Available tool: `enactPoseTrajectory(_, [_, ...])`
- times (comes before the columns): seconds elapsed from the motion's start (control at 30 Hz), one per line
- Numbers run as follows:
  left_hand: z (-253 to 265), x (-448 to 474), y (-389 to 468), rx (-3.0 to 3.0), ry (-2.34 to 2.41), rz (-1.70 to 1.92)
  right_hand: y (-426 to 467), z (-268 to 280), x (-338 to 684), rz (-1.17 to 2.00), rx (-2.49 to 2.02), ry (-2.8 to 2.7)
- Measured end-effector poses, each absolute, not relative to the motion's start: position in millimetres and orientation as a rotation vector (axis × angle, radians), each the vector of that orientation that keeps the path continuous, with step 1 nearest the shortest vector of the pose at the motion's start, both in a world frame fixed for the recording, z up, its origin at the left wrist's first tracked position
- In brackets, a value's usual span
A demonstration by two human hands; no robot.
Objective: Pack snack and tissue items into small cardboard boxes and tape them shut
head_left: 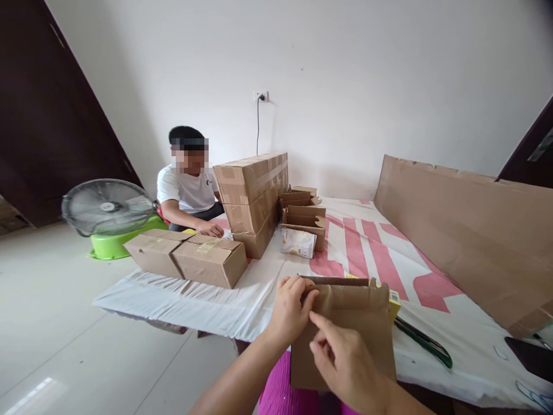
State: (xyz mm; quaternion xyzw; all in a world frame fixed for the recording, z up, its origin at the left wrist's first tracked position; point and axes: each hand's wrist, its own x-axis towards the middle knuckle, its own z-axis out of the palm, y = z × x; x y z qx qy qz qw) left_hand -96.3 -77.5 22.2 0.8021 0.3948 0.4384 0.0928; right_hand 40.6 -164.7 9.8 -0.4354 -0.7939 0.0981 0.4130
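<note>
A brown cardboard box (358, 314) stands upright at the near edge of the table, its top edge folded or open. My left hand (288, 308) grips its upper left edge, with fingers over the rim and the thumb on the near face. My right hand (349, 354) is in front of that face, index finger stretched toward my left thumb and the other fingers loosely bent. Nothing shows in the right hand. Behind the box, a yellow package with a barcode (394, 302) is partly hidden. A green-handled tool (425, 341) lies to the right.
Taped cartons (250, 199) are stacked mid-table. Two closed boxes (207, 259) lie left, with open boxes (302, 216) and a white packet (298, 242) behind. A co-worker (188, 190) sits across. A large cardboard sheet (466, 230) leans right, near a dark flat object (531, 357).
</note>
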Motion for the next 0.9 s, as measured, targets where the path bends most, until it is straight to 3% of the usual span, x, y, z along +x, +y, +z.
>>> enactPoseTrajectory(0.1, [22.9,-99.0,-74.2,2.374,1.202,1.296,-172.2,6.5,44.9,0.048,-1.044,-2.084])
enactPoseTrajectory(0.23, [25.2,-98.2,-77.6,2.389,1.207,1.293,-162.0,7.9,64.6,-0.204,-1.234,-1.702])
enactPoseTrajectory(0.4, [26.8,-95.3,-83.9,2.407,1.192,1.304,-143.8,3.6,79.7,-0.150,-1.422,-1.558])
enactPoseTrajectory(0.63, [32.4,-95.0,-83.8,2.364,1.184,1.206,-138.5,7.9,84.3,-0.601,-1.137,-1.966])
enactPoseTrajectory(0.9, [44.0,-95.9,-79.7,2.341,1.153,1.003,-130.3,21.3,99.9,-0.945,-0.979,-1.906])
